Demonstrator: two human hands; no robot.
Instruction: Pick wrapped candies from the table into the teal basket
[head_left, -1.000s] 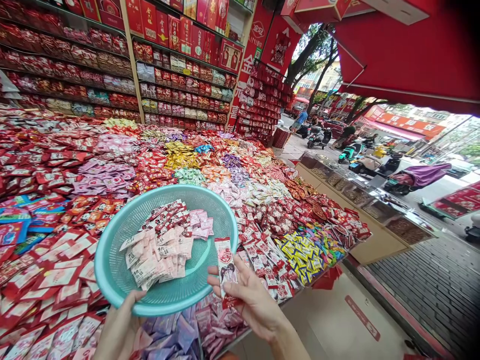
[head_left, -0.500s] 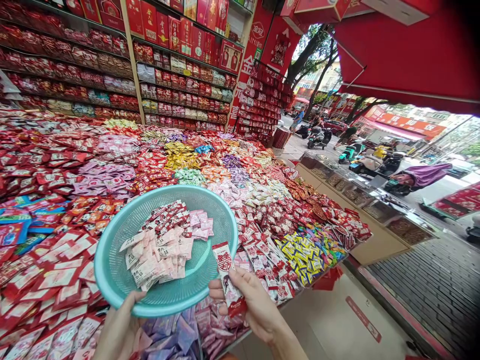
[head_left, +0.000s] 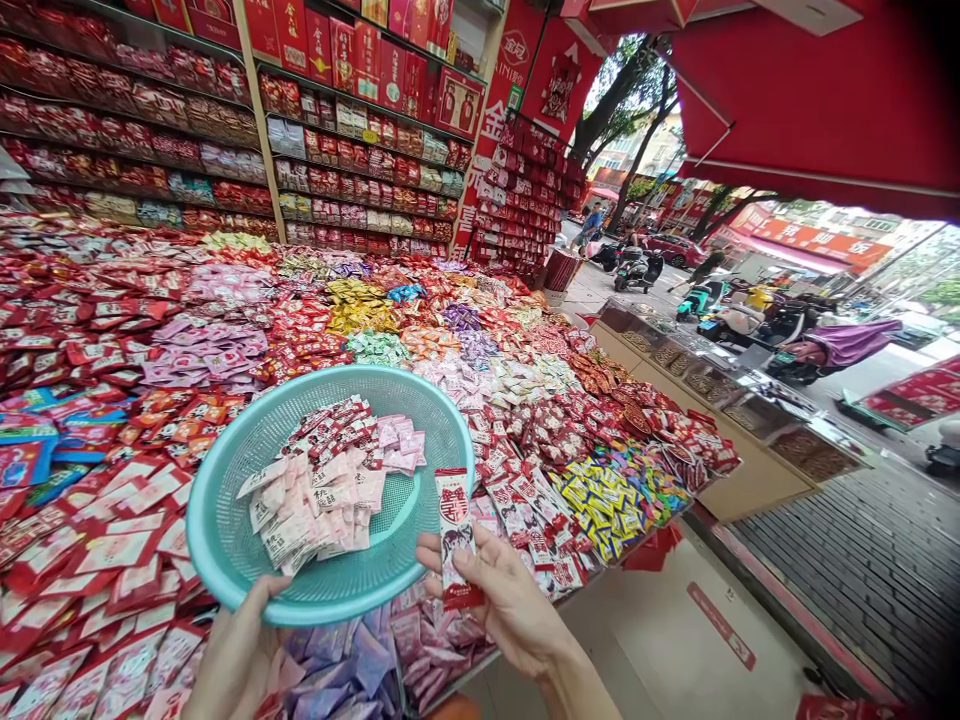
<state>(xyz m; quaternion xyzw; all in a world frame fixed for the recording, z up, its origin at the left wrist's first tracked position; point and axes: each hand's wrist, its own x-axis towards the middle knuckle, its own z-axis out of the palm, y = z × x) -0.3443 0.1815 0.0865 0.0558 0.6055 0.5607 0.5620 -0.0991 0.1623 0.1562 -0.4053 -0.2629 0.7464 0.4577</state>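
My left hand (head_left: pixel 244 650) grips the near rim of a round turquoise plastic basket (head_left: pixel 217 575), its thumb over the edge. Inside the basket lie pale pink candy packets (head_left: pixel 322 500), a heap of dark red and white packets (head_left: pixel 337 430) and a few pink packets (head_left: pixel 401 443). Just right of the rim, my right hand (head_left: pixel 502 595) pinches a long red and white wrapped packet (head_left: pixel 455 535), held upright with its printed face toward me. Below the basket, purple packets (head_left: pixel 349 665) are partly hidden by it.
Piles of wrapped sweets (head_left: pixel 360 305) spread across the wide display. Shelves of packed goods (head_left: pixel 367 180) stand behind. On the right are a counter with compartments (head_left: pixel 720 390), paving (head_left: pixel 840 560) and parked scooters (head_left: pixel 637 270). A red awning (head_left: pixel 817 110) hangs overhead.
The packet in my right hand has turned more upright and its face shows more fully. My left hand keeps its hold on the basket, which has barely shifted in view.
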